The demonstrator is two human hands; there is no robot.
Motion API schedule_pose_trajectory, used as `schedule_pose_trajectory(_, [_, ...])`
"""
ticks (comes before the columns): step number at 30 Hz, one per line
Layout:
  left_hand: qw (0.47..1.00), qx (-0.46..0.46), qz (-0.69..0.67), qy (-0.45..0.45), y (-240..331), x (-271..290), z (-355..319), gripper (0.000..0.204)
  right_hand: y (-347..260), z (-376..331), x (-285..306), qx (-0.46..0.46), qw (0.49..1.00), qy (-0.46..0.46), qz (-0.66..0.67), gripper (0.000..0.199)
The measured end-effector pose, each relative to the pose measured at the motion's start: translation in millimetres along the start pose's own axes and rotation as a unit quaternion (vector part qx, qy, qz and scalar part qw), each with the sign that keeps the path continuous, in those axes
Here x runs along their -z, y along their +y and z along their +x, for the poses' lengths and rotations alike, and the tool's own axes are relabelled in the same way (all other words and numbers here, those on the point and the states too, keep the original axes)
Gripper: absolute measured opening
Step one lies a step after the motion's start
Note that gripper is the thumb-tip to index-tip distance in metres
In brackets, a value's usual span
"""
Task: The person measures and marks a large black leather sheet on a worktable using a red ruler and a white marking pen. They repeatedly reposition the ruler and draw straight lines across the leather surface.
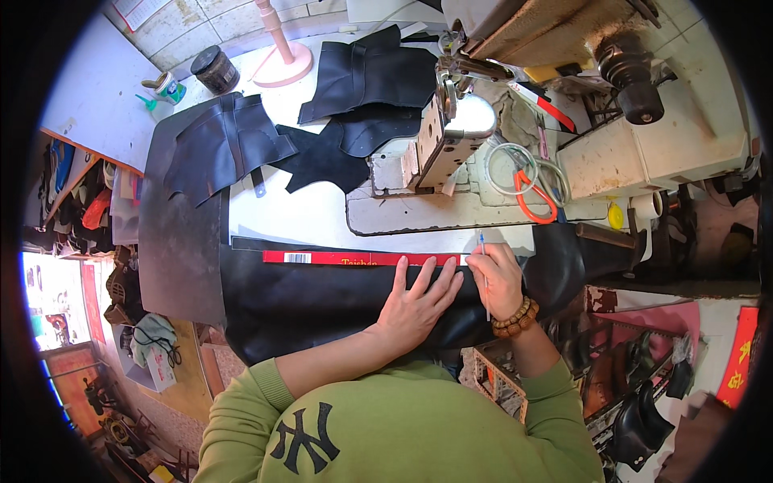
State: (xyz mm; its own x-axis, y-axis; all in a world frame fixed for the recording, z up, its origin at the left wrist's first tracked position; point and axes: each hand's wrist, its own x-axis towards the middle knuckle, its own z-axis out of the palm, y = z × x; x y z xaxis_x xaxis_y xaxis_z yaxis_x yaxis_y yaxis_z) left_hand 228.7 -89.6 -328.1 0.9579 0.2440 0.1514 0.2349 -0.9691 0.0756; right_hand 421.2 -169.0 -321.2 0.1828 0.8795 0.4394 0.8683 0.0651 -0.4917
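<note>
My left hand (417, 299) lies flat, fingers spread, on a large black leather sheet (306, 302), pressing down the right end of a long red ruler (354, 258). Beside it, my right hand (498, 278) grips a thin pen (484, 266) upright, its tip at the ruler's right end on the leather. A wooden bead bracelet (517, 317) circles my right wrist. Both green sleeves come in from below.
A white sewing machine (596, 121) stands at the back right, orange-handled scissors (533, 193) on its bed. Cut black leather pieces (229, 145) lie across the white table. A dark jar (216, 69) and a pink stand (282, 56) sit at the back. Shoe racks flank both sides.
</note>
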Motion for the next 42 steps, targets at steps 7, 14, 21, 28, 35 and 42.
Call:
schedule_pose_trajectory(7, [1.0, 0.001, -0.004, 0.0, 0.0, -1.0, -0.1, 0.072, 0.3, -0.2, -0.4, -0.003, 1.0, 0.002, 0.001, 0.022])
schedule_pose_trajectory(14, [1.0, 0.003, -0.012, -0.001, -0.3, -1.4, 0.6, 0.072, 0.2, -1.1, -2.8, -0.006, 1.0, 0.012, 0.002, 0.024])
schedule_pose_trajectory(21, [1.0, -0.001, -0.01, 0.001, -0.8, -0.9, 0.8, 0.073, 0.3, -0.9, -2.0, -0.002, 1.0, 0.011, -0.003, 0.021])
schedule_pose_trajectory(28, [1.0, -0.001, -0.019, -0.006, -1.8, 1.6, 0.1, 0.074, 0.5, -0.5, -1.6, -0.001, 1.0, 0.009, -0.002, 0.022])
schedule_pose_trajectory(35, [1.0, -0.001, -0.023, -0.007, -2.3, 1.8, -0.6, 0.075, 1.0, -1.2, -3.6, -0.004, 1.0, 0.012, -0.001, 0.024])
schedule_pose_trajectory(42, [1.0, -0.003, -0.018, 0.003, -2.9, -0.8, -1.1, 0.074, 1.7, -1.4, -4.5, -0.004, 1.0, 0.016, -0.002, 0.024])
